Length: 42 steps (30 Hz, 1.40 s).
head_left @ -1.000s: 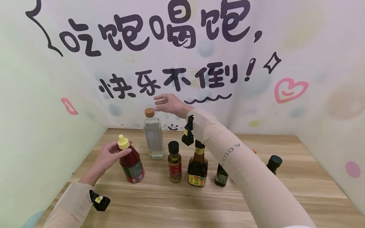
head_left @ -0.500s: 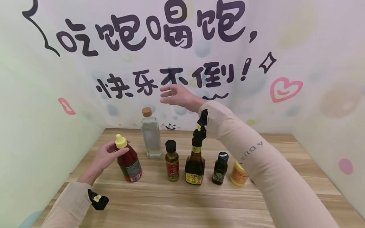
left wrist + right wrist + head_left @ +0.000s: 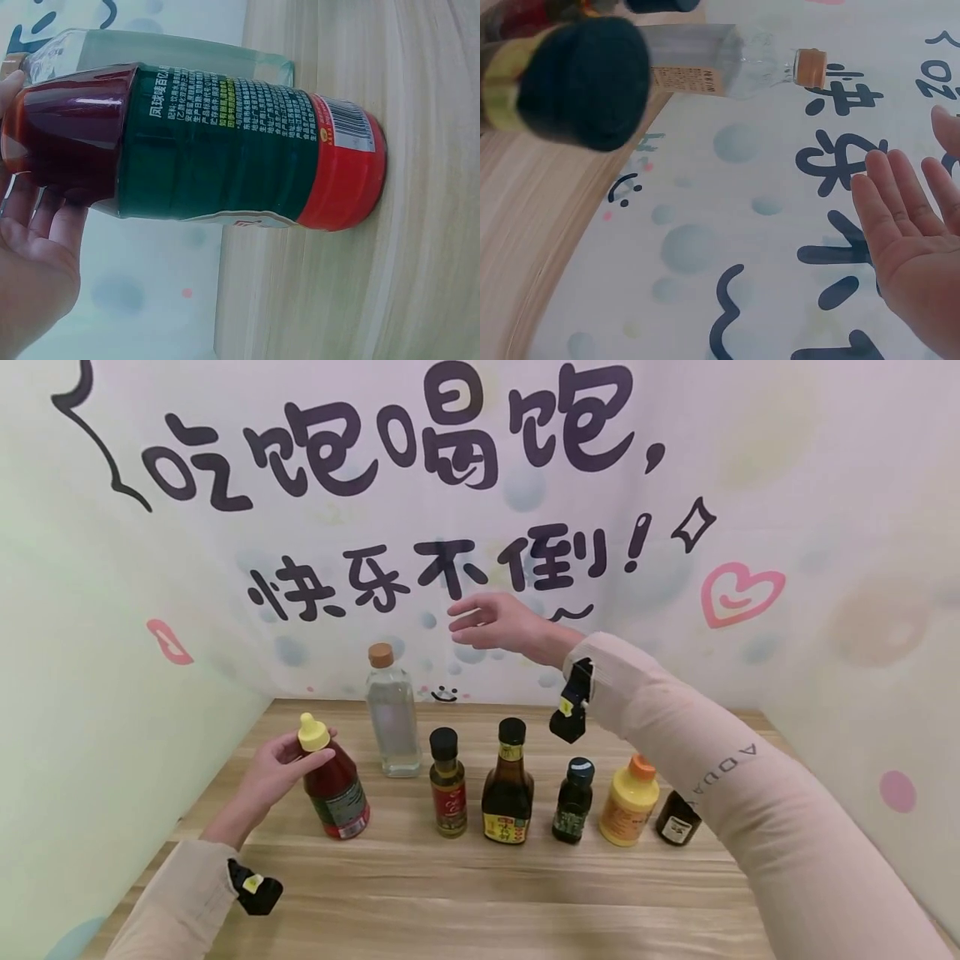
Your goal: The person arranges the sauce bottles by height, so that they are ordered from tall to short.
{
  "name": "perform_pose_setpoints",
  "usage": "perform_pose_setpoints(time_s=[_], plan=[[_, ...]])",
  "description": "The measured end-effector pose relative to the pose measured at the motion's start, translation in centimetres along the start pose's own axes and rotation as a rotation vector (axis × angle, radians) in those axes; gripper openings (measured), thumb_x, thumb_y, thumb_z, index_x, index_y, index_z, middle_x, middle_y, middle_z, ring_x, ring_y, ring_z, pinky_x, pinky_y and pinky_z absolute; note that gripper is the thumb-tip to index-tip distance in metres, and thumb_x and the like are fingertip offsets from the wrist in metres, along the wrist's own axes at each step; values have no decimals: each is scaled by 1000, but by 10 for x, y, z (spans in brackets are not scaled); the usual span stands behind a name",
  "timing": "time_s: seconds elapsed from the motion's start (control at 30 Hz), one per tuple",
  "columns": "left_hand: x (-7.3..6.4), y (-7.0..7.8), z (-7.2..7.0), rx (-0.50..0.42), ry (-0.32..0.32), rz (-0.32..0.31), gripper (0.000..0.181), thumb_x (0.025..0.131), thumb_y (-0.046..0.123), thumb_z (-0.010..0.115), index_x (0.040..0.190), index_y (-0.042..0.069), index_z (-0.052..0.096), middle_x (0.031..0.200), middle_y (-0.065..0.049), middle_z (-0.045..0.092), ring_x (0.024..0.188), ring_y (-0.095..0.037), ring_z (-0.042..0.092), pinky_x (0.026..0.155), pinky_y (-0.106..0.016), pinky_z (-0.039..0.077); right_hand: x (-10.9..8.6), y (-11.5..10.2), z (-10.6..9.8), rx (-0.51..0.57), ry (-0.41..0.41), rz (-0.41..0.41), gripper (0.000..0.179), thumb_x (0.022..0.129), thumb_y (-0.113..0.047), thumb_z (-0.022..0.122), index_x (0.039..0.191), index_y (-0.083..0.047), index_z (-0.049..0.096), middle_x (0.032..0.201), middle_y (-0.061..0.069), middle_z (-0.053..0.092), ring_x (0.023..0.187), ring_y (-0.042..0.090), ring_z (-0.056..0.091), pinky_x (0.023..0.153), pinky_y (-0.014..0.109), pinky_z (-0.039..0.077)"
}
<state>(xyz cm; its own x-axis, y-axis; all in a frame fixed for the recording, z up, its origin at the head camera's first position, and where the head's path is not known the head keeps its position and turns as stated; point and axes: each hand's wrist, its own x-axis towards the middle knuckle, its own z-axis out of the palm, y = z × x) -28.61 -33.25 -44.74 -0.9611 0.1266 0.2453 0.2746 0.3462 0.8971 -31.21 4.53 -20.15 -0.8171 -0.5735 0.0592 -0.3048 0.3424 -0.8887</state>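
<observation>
My left hand [image 3: 273, 772] grips a red sauce bottle [image 3: 341, 789] just below its yellow nozzle cap [image 3: 313, 732], thumb in front and fingertips behind the neck. In the left wrist view the bottle's green label [image 3: 217, 146] and red base show, with the base close to the tabletop. Behind it stands a tall clear bottle [image 3: 393, 718] with an orange-brown cap, full of colourless liquid. My right hand [image 3: 498, 622] is in the air to the right of that cap, holding nothing. Its fingers [image 3: 907, 187] look extended and the palm shows in the right wrist view.
Rightward along the wooden table [image 3: 420, 902] stand a small red-labelled bottle [image 3: 448, 797], a dark sauce bottle [image 3: 508, 797], a short dark bottle [image 3: 573, 806], a yellow bottle [image 3: 628, 806] and a dark bottle [image 3: 677, 818] partly behind my right sleeve. A printed wall cloth [image 3: 360, 510] rises behind.
My right hand has moved right, away from the clear bottle's cap, and its sleeve uncovers the yellow bottle and its neighbours. My left hand keeps its hold on the red sauce bottle.
</observation>
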Motion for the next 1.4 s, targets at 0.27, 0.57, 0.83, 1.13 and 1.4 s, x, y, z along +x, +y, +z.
perform_pose_setpoints(time_s=[0.27,0.57,0.83,1.13,1.4], plan=[[19,-53,-6,83,68,-16,45,80,40,62,123,31,52,122,5,54,108,-11,50,82,-29,45,-22,19,-1,-10,-48,16,39,86,-12,58,123,-5,48,116,10,55,105,21,53,86,30,44],[19,-51,-6,64,74,-10,44,80,41,62,121,31,53,121,5,54,107,-11,51,81,-26,44,-41,45,0,12,-48,21,35,86,-10,57,120,-4,50,114,11,57,102,20,55,86,31,44],[17,-48,-3,57,72,-15,44,79,41,63,121,31,53,119,8,55,107,-10,50,82,-27,44,-57,68,2,38,-44,38,35,85,-12,59,119,-6,52,114,9,58,103,20,55,89,33,42],[-6,26,8,-7,6,-32,47,83,36,61,124,16,53,122,-4,54,109,-17,49,88,-35,40,-69,87,13,33,-57,32,37,82,-14,63,117,-4,54,112,10,59,103,20,54,87,35,43],[11,-32,-1,29,50,-13,45,82,33,62,125,22,52,123,-2,53,108,-14,51,79,-25,45,-76,89,21,80,-73,4,38,81,-15,65,115,-4,55,111,9,59,103,19,54,86,35,43]])
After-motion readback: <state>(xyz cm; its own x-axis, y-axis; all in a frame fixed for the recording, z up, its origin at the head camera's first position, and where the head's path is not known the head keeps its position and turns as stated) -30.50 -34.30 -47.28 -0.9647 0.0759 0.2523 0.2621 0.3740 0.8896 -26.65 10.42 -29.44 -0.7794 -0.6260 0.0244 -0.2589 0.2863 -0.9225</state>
